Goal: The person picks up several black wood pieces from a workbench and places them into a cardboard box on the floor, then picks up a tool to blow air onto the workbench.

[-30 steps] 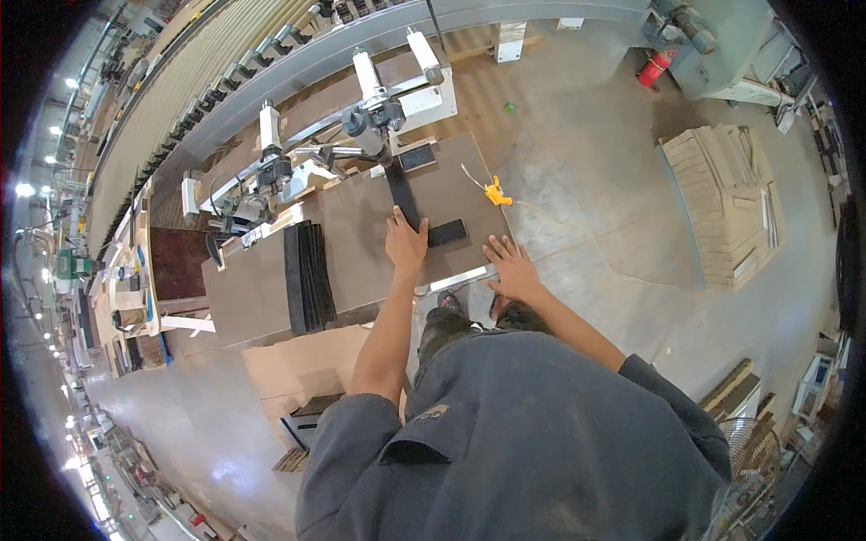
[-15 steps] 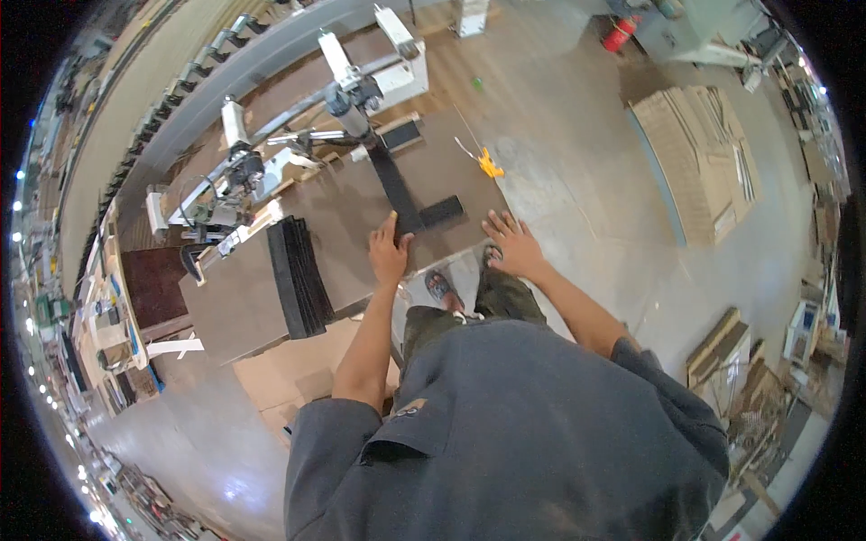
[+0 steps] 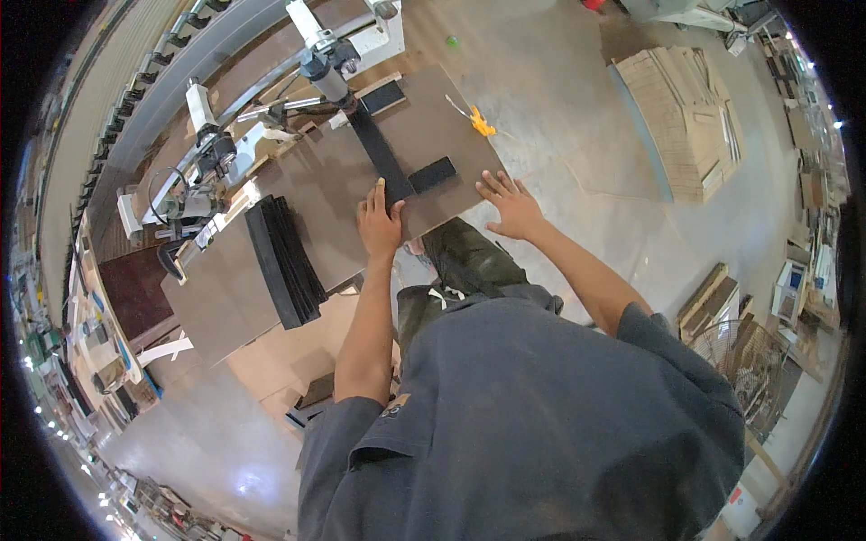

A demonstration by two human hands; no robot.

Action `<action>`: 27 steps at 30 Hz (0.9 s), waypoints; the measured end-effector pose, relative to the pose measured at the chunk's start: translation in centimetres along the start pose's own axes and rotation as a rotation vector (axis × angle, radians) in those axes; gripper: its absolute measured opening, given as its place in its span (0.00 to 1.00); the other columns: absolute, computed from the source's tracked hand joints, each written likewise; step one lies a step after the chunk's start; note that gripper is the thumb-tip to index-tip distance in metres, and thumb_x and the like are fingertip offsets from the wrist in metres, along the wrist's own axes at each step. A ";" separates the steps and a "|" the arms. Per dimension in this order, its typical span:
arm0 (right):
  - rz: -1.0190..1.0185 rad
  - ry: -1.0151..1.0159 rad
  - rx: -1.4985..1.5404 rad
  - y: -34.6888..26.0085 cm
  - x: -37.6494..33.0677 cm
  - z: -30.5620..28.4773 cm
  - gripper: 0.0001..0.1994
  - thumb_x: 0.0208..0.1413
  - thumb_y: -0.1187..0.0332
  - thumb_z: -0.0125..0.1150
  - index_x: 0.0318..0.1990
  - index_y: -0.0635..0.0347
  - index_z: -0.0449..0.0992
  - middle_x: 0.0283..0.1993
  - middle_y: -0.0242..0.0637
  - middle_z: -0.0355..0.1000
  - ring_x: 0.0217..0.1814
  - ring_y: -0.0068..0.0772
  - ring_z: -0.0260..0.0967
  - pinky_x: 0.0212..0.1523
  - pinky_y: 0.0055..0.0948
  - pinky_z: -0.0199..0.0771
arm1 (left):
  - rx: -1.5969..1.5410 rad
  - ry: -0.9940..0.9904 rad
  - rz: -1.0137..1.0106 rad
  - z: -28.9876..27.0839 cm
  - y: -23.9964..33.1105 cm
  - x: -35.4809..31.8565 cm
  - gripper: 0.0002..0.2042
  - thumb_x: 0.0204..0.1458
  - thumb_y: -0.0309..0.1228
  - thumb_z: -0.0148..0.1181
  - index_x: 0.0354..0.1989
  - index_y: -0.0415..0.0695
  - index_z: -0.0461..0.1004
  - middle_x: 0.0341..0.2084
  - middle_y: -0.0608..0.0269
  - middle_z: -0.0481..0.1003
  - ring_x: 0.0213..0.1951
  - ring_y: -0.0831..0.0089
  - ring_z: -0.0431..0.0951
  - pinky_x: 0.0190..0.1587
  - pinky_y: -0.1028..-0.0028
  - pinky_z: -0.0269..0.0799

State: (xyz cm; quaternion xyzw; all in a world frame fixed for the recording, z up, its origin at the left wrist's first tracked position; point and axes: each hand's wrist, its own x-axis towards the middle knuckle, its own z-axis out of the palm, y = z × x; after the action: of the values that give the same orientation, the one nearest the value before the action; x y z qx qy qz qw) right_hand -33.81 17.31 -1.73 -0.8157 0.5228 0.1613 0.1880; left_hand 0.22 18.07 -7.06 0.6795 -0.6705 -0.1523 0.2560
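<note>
My left hand (image 3: 379, 225) rests on the brown board tabletop (image 3: 338, 216), fingers stretched out beside the near end of a long black strip (image 3: 380, 155). The strip's far end lies under the grey cylinder head (image 3: 327, 79) of a bench-mounted machine. A short black piece (image 3: 433, 175) sits across the strip's near end, angled to the right. At the board's right front edge is my right hand (image 3: 512, 211), open with fingers spread and holding nothing. To the left lies a stack of long black strips (image 3: 283, 261). Another black piece (image 3: 382, 97) lies by the machine's fence.
A yellow-handled tool (image 3: 482, 123) lies near the board's right edge. A second machine head (image 3: 215, 149) stands at the left. Stacked cardboard sheets (image 3: 681, 117) are on the floor at right, with a wire-guarded fan (image 3: 741, 365) nearer me. Cardboard (image 3: 280, 347) lies below the bench.
The whole view has shifted, so the bench appears higher and further left. My legs have changed position. My hands stay near the same places on the board, and the black pieces look unmoved.
</note>
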 end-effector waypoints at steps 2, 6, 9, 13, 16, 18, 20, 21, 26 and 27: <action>-0.003 -0.003 0.001 0.0 0.0 -0.1 0.52 0.56 0.44 0.72 0.85 0.37 0.48 0.91 0.32 0.36 0.91 0.49 0.39 0.85 0.57 0.48 | 0.006 0.002 0.008 0.0 -0.1 0.0 0.32 0.68 0.51 0.61 0.76 0.49 0.67 0.65 0.47 0.75 0.60 0.41 0.74 0.64 0.48 0.70; -0.008 0.031 0.006 0.2 0.0 0.4 0.52 0.56 0.43 0.72 0.85 0.38 0.50 0.91 0.33 0.38 0.91 0.49 0.40 0.85 0.57 0.48 | 0.005 0.072 0.074 0.8 -0.6 0.1 0.30 0.69 0.50 0.61 0.74 0.48 0.69 0.62 0.48 0.77 0.58 0.40 0.77 0.65 0.47 0.70; 0.007 0.063 0.019 0.1 0.1 0.9 0.51 0.56 0.43 0.73 0.84 0.39 0.52 0.90 0.35 0.40 0.91 0.50 0.40 0.86 0.56 0.48 | 0.071 0.084 0.071 1.2 -0.5 0.0 0.30 0.64 0.48 0.66 0.72 0.50 0.71 0.63 0.53 0.78 0.57 0.45 0.77 0.61 0.50 0.73; 0.026 0.056 0.030 -0.5 0.2 0.7 0.51 0.56 0.42 0.72 0.84 0.40 0.52 0.90 0.34 0.40 0.91 0.52 0.38 0.86 0.57 0.46 | 0.073 0.096 0.095 1.4 -0.8 0.0 0.29 0.66 0.48 0.64 0.72 0.50 0.71 0.64 0.55 0.77 0.57 0.46 0.77 0.61 0.51 0.73; 0.060 0.030 -0.001 -1.0 0.2 0.6 0.51 0.57 0.42 0.71 0.85 0.40 0.51 0.91 0.33 0.39 0.91 0.51 0.37 0.86 0.56 0.46 | 0.057 0.082 0.089 1.6 -0.8 0.0 0.29 0.67 0.50 0.63 0.72 0.51 0.71 0.62 0.53 0.78 0.56 0.45 0.77 0.60 0.51 0.73; 0.071 0.040 -0.006 -1.4 0.1 0.6 0.52 0.56 0.41 0.72 0.84 0.41 0.52 0.90 0.36 0.39 0.91 0.53 0.40 0.86 0.54 0.47 | 0.031 0.098 0.113 1.6 -0.8 0.1 0.29 0.68 0.51 0.62 0.73 0.52 0.70 0.61 0.52 0.78 0.56 0.44 0.77 0.59 0.50 0.73; 0.095 0.016 0.005 -1.5 0.0 0.6 0.52 0.58 0.41 0.70 0.85 0.41 0.50 0.91 0.35 0.38 0.91 0.52 0.38 0.86 0.55 0.46 | 0.025 0.097 0.113 1.7 -0.6 0.1 0.29 0.67 0.52 0.62 0.72 0.51 0.71 0.60 0.53 0.78 0.54 0.44 0.77 0.58 0.51 0.74; 0.102 -0.006 0.015 -1.7 0.1 0.5 0.52 0.59 0.40 0.69 0.86 0.40 0.48 0.91 0.34 0.36 0.91 0.52 0.36 0.87 0.56 0.44 | 0.023 0.095 0.117 1.6 -0.7 0.0 0.29 0.67 0.52 0.62 0.72 0.51 0.71 0.60 0.53 0.78 0.54 0.44 0.77 0.58 0.51 0.74; 0.115 -0.032 -0.023 -2.1 0.3 0.2 0.51 0.61 0.37 0.65 0.86 0.40 0.46 0.91 0.33 0.36 0.91 0.51 0.35 0.87 0.54 0.43 | 0.087 0.100 0.091 1.1 -0.3 -0.1 0.28 0.64 0.47 0.66 0.70 0.50 0.72 0.61 0.57 0.79 0.54 0.47 0.77 0.58 0.54 0.75; 0.118 -0.035 -0.037 -2.1 0.3 0.1 0.51 0.61 0.36 0.65 0.86 0.40 0.46 0.91 0.33 0.36 0.92 0.51 0.35 0.88 0.53 0.42 | 0.086 0.099 0.091 1.1 -0.2 0.0 0.28 0.64 0.47 0.66 0.70 0.50 0.72 0.61 0.57 0.79 0.54 0.47 0.77 0.58 0.54 0.75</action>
State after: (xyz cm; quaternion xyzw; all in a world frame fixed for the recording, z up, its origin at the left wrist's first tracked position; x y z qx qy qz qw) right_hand -31.82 17.94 -1.68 -0.7837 0.5636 0.1962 0.1722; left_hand -0.20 17.91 -8.11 0.6655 -0.6930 -0.0779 0.2662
